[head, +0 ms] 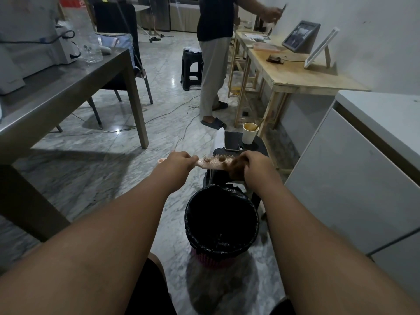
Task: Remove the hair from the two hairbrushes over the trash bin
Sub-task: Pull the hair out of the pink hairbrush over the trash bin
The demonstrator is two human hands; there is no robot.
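Observation:
A pale pink hairbrush [212,163] lies level in front of me, bristles up, with brown tufts among them. My left hand [178,163] is closed around its handle. My right hand [255,165] pinches a clump of brown hair [236,169] at the brush's far right end. A trash bin [221,223] lined with a black bag stands on the floor just below and nearer to me. I see no second hairbrush.
A black stool [259,144] behind the bin carries a phone [231,141] and a paper cup [250,133]. A steel table [68,87] is at the left, a wooden bench [295,73] and white cabinet [363,167] at the right. A person [214,57] stands ahead; cables cross the floor.

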